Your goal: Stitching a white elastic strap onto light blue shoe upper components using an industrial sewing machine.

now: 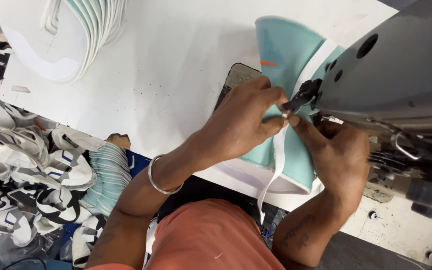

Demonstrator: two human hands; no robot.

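A light teal shoe-upper piece (pixel 286 50) with white edging lies on the white work table (pixel 176 65) under the head of a grey sewing machine (pixel 401 70). A white strip of tape (pixel 276 165) runs down over the piece and hangs off the table edge. My left hand (pixel 241 122), with a metal bangle at the wrist, pinches the strip and the teal piece just before the black presser foot (pixel 303 95). My right hand (pixel 338 155) presses the piece and strip from the right side, fingertips meeting the left hand's.
A stack of teal and white cut pieces (pixel 91 30) lies at the table's back left. Below the table on the left is a heap of white, grey and black shoe parts (pixel 21 170) and a bundle of teal pieces (pixel 108 175). The machine's metal parts (pixel 416 170) crowd the right.
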